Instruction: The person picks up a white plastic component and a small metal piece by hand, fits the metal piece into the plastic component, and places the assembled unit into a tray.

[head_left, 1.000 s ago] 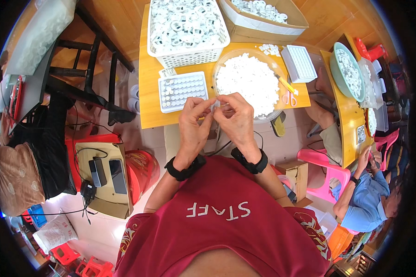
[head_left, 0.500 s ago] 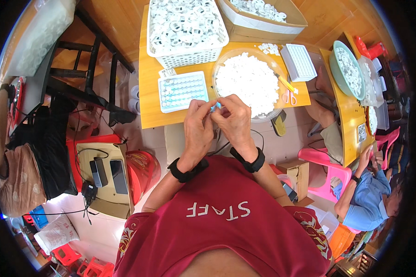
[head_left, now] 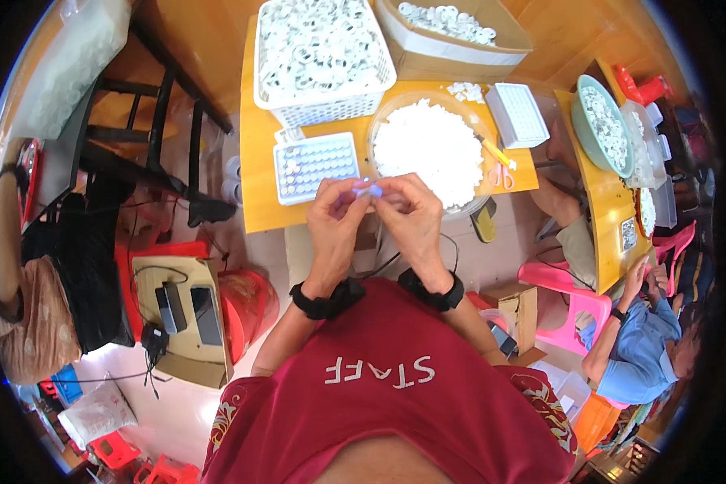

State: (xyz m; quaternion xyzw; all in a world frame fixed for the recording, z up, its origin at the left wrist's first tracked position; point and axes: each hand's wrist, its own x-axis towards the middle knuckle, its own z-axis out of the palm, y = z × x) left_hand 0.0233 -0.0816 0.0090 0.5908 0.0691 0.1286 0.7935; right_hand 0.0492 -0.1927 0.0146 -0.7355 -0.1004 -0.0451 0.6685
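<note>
1. Wore a dark red shirt [head_left: 379, 411] and black wristbands [head_left: 306, 303].
2. Held a small pale-bluish piece [head_left: 369, 191] over the near edge of the yellow wooden table [head_left: 260, 211], as seen from above.
3. Pinched it from one side with the left hand [head_left: 332, 224], closing thumb and forefinger on it.
4. Pinched it from the other side with the right hand [head_left: 413, 218], likewise clamping thumb and forefinger; could not tell its exact shape.
5. Saw, just beyond the left hand, a white tray [head_left: 300, 199] of round cells, a few filled at left.
6. Saw, beyond the right hand, a clear round bowl [head_left: 464, 212] heaped with white pieces [head_left: 427, 153], with a yellow cutter [head_left: 494, 152] and scissors [head_left: 505, 178] at its right rim.
7. Saw, farther off, a white basket [head_left: 323, 111] full of pale ring-like parts [head_left: 319, 52] and a cardboard box [head_left: 452, 64] of similar ones.
</note>
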